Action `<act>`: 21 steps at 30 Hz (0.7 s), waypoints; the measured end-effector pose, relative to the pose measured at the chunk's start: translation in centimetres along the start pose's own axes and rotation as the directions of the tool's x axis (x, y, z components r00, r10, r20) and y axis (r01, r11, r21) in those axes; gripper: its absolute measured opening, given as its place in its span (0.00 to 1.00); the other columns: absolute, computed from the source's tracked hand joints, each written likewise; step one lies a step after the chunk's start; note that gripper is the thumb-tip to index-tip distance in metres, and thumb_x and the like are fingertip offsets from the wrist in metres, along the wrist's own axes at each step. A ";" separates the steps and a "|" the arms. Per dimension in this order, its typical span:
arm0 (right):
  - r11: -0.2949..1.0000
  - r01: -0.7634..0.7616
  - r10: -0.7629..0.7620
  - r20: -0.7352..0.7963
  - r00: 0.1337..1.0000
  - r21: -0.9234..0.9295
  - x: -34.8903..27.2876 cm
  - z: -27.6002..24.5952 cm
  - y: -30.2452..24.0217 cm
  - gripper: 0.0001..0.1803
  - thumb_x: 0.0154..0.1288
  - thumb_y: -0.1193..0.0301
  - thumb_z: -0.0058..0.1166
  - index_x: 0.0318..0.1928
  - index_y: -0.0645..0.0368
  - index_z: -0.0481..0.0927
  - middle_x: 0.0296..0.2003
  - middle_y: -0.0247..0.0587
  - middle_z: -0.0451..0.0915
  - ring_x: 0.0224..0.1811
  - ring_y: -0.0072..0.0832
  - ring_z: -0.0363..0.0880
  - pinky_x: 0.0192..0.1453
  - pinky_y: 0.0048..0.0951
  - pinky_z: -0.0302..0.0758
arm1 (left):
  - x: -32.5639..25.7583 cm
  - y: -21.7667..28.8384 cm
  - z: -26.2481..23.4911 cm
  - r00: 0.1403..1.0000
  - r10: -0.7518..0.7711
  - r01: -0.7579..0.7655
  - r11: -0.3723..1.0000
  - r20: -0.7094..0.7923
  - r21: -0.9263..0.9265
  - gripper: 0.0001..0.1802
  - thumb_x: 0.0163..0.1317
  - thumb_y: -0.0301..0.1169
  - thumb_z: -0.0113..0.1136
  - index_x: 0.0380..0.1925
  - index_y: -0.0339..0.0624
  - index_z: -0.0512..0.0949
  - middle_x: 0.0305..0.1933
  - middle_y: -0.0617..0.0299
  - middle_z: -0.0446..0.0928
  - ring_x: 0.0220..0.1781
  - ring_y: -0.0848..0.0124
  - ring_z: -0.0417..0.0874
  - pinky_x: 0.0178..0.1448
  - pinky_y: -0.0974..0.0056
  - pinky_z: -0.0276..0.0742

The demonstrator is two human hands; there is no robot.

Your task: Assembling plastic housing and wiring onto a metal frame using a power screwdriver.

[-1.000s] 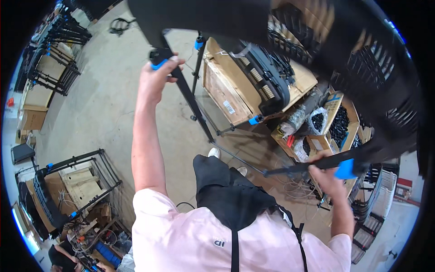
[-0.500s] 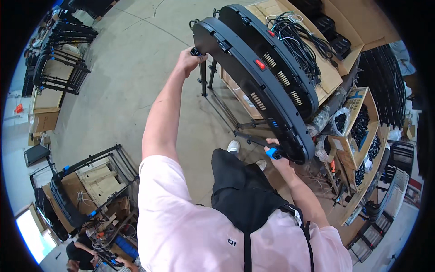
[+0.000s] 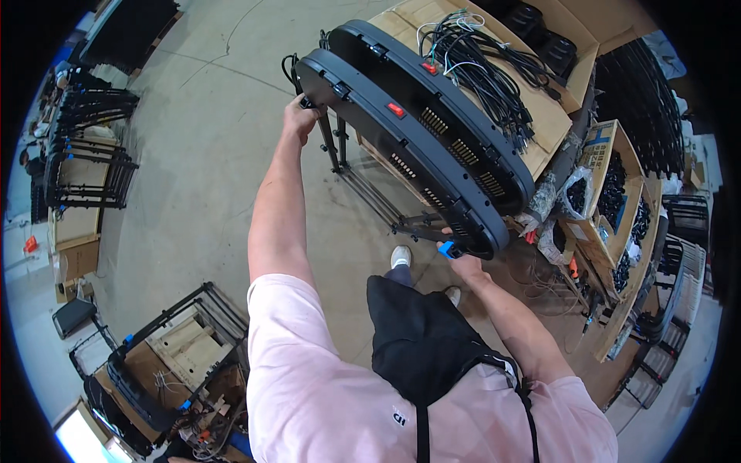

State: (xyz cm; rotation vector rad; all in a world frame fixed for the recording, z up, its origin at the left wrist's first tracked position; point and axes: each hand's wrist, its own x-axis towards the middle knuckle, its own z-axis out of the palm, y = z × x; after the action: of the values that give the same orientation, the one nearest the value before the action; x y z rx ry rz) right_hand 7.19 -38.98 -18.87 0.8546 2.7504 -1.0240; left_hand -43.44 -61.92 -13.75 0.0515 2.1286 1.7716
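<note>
A long black rounded housing (image 3: pixel 440 159) with a red rocker switch and slotted vents stands on edge in front of me, thin black tube legs (image 3: pixel 363 189) reaching out below it. My left hand (image 3: pixel 302 119) is closed around the black tube at its far left end. At the near right end my right hand (image 3: pixel 465 264) is closed on the frame, beside a blue clip (image 3: pixel 447 248); some of its fingers are hidden. A second similar black housing (image 3: pixel 494 127) stands just behind, almost parallel to the first.
Black cables (image 3: pixel 482 73) lie on a cardboard sheet (image 3: pixel 405 23) behind the housings. To the right, a wooden bin (image 3: pixel 598 228) holds small black parts. Racks of black frames (image 3: pixel 89 166) stand at far left. Another frame (image 3: pixel 177 309) with wooden pieces is at lower left.
The view has shifted a little. Both hands and the held housing appear further left, and the gap to the housing behind looks slightly different. Both hands keep their hold.
</note>
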 end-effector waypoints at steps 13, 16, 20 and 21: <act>0.945 -0.229 0.287 0.256 0.923 -0.235 -5.0 -6.3 1.3 0.22 0.65 0.53 0.57 0.49 0.53 0.91 0.48 0.55 0.89 0.54 0.53 0.87 0.61 0.51 0.82 | -18.3 -13.5 10.5 0.878 -0.479 0.435 0.802 -0.006 -0.409 0.20 0.81 0.51 0.54 0.47 0.45 0.80 0.33 0.64 0.80 0.35 0.72 0.79 0.39 0.63 0.76; 0.810 -0.452 0.564 0.283 0.776 -0.374 -10.3 -7.4 7.1 0.23 0.59 0.55 0.58 0.48 0.54 0.91 0.47 0.53 0.89 0.54 0.52 0.87 0.62 0.48 0.83 | -29.2 -17.9 17.5 0.711 -0.652 0.667 0.744 0.264 0.039 0.25 0.80 0.54 0.53 0.44 0.43 0.83 0.30 0.64 0.81 0.28 0.70 0.79 0.35 0.62 0.76; 0.715 -0.619 0.698 0.396 0.597 -0.326 -12.5 -9.5 7.6 0.26 0.62 0.56 0.57 0.57 0.53 0.88 0.58 0.52 0.86 0.64 0.48 0.83 0.69 0.49 0.78 | -37.8 -28.0 12.2 0.736 -0.309 -0.114 0.820 0.602 0.561 0.35 0.76 0.57 0.50 0.62 0.36 0.81 0.60 0.30 0.81 0.67 0.37 0.80 0.70 0.46 0.76; 0.704 -0.638 0.707 0.392 0.589 -0.311 -12.9 -9.3 9.0 0.25 0.62 0.57 0.57 0.57 0.52 0.89 0.58 0.52 0.86 0.64 0.48 0.84 0.68 0.48 0.79 | -38.4 -28.2 11.5 0.710 -0.557 0.007 0.618 0.432 0.786 0.41 0.72 0.65 0.48 0.61 0.37 0.82 0.60 0.32 0.82 0.68 0.41 0.81 0.69 0.45 0.77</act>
State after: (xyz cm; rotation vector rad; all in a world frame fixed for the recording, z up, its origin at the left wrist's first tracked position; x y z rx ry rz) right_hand 23.83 -33.71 -13.46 1.2647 1.7788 -0.7294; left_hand 1.56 -66.95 -32.49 0.4239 1.9778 0.4371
